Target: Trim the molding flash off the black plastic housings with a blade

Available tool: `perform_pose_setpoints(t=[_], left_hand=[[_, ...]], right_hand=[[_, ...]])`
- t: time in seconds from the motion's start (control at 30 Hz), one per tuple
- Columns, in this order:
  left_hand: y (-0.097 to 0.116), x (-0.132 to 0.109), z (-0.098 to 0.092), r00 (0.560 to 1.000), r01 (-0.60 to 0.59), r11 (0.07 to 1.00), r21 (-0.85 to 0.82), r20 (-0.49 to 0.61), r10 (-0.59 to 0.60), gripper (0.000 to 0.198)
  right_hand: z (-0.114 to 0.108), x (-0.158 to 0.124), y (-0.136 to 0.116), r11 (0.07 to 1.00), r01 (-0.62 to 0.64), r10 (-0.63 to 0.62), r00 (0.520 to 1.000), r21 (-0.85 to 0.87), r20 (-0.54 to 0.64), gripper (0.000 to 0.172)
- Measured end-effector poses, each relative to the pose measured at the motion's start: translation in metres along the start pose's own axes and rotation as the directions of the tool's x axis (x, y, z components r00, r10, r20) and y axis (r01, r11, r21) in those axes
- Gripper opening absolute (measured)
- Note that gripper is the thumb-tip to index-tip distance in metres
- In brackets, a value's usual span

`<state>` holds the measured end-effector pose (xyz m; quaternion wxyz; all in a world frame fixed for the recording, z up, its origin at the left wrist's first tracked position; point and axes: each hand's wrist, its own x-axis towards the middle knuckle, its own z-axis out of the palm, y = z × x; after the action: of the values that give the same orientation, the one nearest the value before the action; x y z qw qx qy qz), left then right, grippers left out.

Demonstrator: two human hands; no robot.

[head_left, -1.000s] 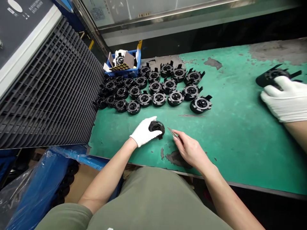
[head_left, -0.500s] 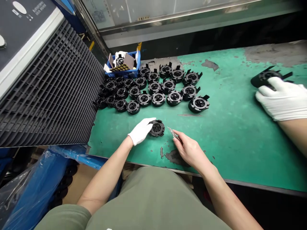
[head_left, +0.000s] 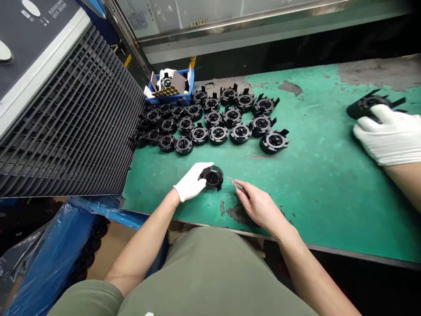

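- Well left of the round black housing and closer to the body: a blue, film-covered container; dark round parts sit in it beside tan cardboard.
- Beyond the housing, to its left: a blue bin holding something white and crumpled, cardboard pieces, a black part and a sheet with dark rounds.
- Beyond the housing: rows of round black parts on the green counter.
- Touching the housing's left side: the gloved left hand, the nearer one, its fingers and thumb gripping the rim.
- The housing is round, with no long axis across its face; a tab juts out at its near right edge. Whether it rests on the counter, I cannot tell.
- Just right of the housing, apart: a slim pointed metal tool, its long axis aimed leftward at the housing.
- Right of that: the bare right hand, fingers pinched around the tool.
- Well right of the housing: another person's gloved hand at a black cylindrical part.
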<state>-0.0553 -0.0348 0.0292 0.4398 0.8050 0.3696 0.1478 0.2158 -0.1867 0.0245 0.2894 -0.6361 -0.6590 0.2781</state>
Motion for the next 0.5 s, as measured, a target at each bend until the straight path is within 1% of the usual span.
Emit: perform_pose_setpoints(t=[0.13,0.2,0.27,0.37,0.5], left_hand=[[0.001,0.002,0.009,0.996,0.045,0.999,0.025,-0.072,-0.043,0.057],[0.003,0.005,0.015,0.991,0.079,0.996,0.042,-0.111,-0.074,0.057],[0.004,0.008,0.018,0.988,0.098,0.994,0.054,-0.127,-0.091,0.06],[0.005,0.012,0.02,0.99,0.1,0.993,0.058,-0.105,-0.094,0.063],[0.006,0.014,0.017,0.993,0.102,0.993,0.056,-0.063,-0.098,0.068]], right_hand=[[0.002,0.001,-0.001,1.0,0.014,-0.014,1.0,-0.002,0.004,0.042],[0.002,0.001,0.0,1.0,0.014,-0.014,1.0,-0.006,0.003,0.043],[0.002,0.001,0.001,1.0,0.013,-0.013,1.0,-0.01,0.0,0.042],[0.001,0.001,0.003,1.0,0.011,-0.011,1.0,-0.015,-0.004,0.042],[0.001,0.002,0.006,1.0,0.004,-0.004,1.0,-0.021,-0.008,0.042]])
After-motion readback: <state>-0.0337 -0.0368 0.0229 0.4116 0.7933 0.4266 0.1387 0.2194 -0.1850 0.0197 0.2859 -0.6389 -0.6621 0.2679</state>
